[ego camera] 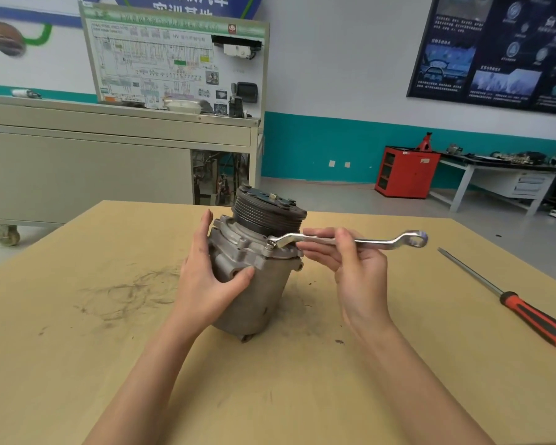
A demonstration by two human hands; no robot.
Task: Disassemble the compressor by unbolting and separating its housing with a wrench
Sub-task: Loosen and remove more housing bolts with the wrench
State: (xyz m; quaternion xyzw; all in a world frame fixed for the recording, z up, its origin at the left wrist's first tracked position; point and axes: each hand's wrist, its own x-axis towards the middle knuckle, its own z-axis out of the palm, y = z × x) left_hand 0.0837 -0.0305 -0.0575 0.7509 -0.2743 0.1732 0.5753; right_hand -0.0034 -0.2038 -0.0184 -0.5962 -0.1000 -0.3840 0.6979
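A grey metal compressor (257,293) stands upright in the middle of the tan table, its black ribbed pulley (267,210) on top. My left hand (206,274) grips the housing's left side, thumb across the front. A silver double-ended ring wrench (350,240) lies nearly level, its left ring seated on a bolt (272,243) at the front flange. My right hand (350,261) holds the wrench shaft between thumb and fingers, to the right of the compressor.
A screwdriver with a red-and-black handle (527,311) lies on the table (77,348) at the right, near its edge. Dark scuff marks smear the table left of the compressor. Beyond the table stand a grey cabinet on castors (109,162) and a red tool cabinet (405,171).
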